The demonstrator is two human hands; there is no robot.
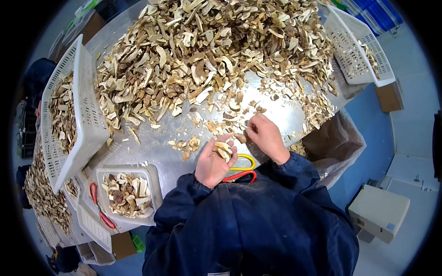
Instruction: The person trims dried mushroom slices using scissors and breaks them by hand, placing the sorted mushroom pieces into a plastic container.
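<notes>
My left hand (211,166) is turned palm up near the table's front edge, its fingers curled around a few dried mushroom slices (223,151). Just to the right, my right hand (266,137) is over the metal table with thumb and fingers pinched together; what is between them, if anything, is hidden. A brown mushroom piece (240,138) lies between the two hands. Close below them are scissor handles, one yellow (247,159) and one red (244,175), partly covered by my sleeve. A small cluster of slices (186,145) rests left of my left hand.
A large heap of dried mushroom slices (198,50) covers the table's far side. White baskets stand left (87,115) and right (350,50). Front left are a tray of slices (157,184) and red-handled scissors (99,202). A lined bin (340,142) sits right, below table level.
</notes>
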